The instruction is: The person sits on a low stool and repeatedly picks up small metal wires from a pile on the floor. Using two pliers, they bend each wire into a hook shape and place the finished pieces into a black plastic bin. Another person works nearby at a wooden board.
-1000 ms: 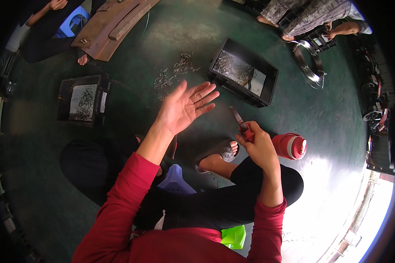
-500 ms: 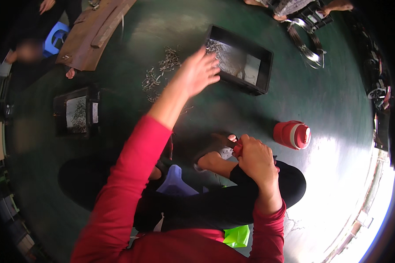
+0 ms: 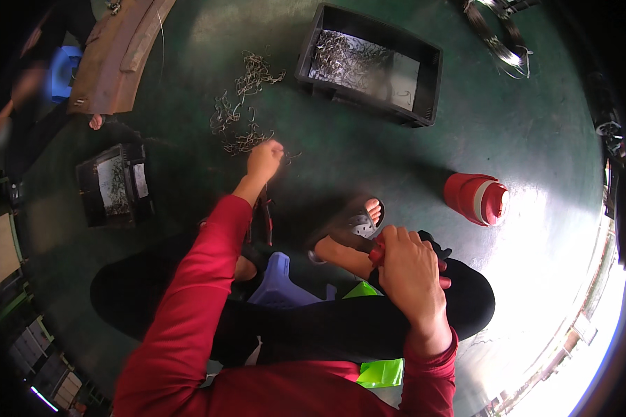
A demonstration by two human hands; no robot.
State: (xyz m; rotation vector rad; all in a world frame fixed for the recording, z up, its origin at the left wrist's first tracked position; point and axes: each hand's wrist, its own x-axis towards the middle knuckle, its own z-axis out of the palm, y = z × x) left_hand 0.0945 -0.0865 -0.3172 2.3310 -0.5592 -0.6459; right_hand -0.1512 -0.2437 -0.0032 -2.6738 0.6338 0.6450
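Left hand (image 3: 264, 160) out front, low by the floor, fingers bunched together with the back of the hand up, right at the near edge of the loose hooks (image 3: 243, 142)! Whether that grip has closed on one, I can't tell; the fingertips are too small and blurred. The wrist runs nearly in line with the forearm, and the red sleeve (image 3: 202, 278) slants up from lower left, the elbow only lightly bent.

Over to the right hand (image 3: 412, 274), and here the grip is firm: fingers wrapped round the red-handled tool (image 3: 377, 254), knuckles up, the fist above the right knee. Red shows on both sides of the fist, and the tool's dark end points left over the foot. That forearm is close to upright, tucked nearer the body than the left.

Just below the left wrist, a red-and-dark item (image 3: 268, 226) lies on the floor, its kind unclear. Beyond the left hand the hooks spread in loose clumps, and up and to the right sits the big bin (image 3: 431, 83), more hooks heaped toward its left end. Well off to the left, the small bin (image 3: 145, 208); right of the foot, the red jug (image 3: 462, 197). Farthest out, upper right, a coil of wire (image 3: 490, 42).
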